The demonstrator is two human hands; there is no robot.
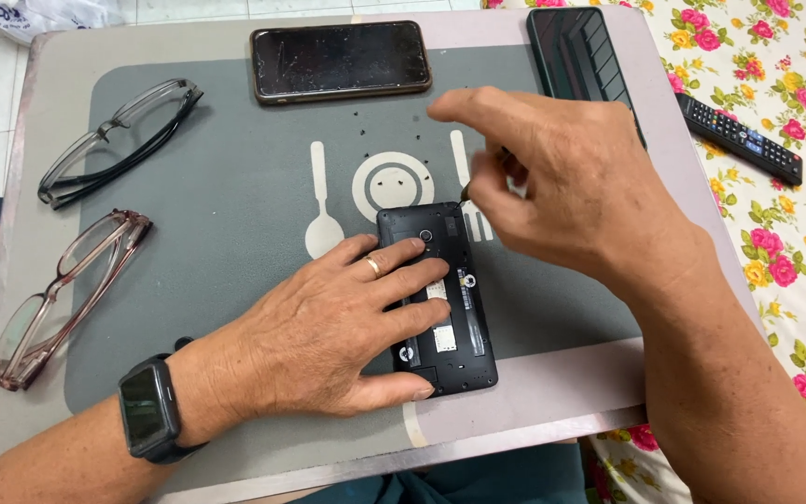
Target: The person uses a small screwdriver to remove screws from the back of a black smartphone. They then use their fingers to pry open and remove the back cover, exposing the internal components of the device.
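- Two hands work on one opened phone (437,299), which lies a little below the centre of the frame on a grey mat (235,205) on the desk (534,397). Its back cover is off and the inner frame with white labels shows.
- The left hand (328,327) lies flat and open on the phone, fingers spread across its left half and pressing it down; it grips nothing. There is a ring on one finger and a dark watch (149,409) on the wrist.
- The right hand (562,187) hovers at the phone's upper right corner with thumb and fingers pinched on a thin dark tool (466,191); most of the tool is hidden, so I cannot tell its kind.
- I judge the phone to be light, stiff and flat, but fragile where it is open. It may slide on the mat, so holding it by the outer edges or with a flat palm seems safest, away from the labels and the camera lens.
- Many tiny dark screws (394,179) lie loose above the phone; they look easy to scatter.
- Nearby: two pairs of glasses (114,140) at the left, another phone (340,61) at the top, and a remote control (741,138) at the upper right on a flowered cloth.
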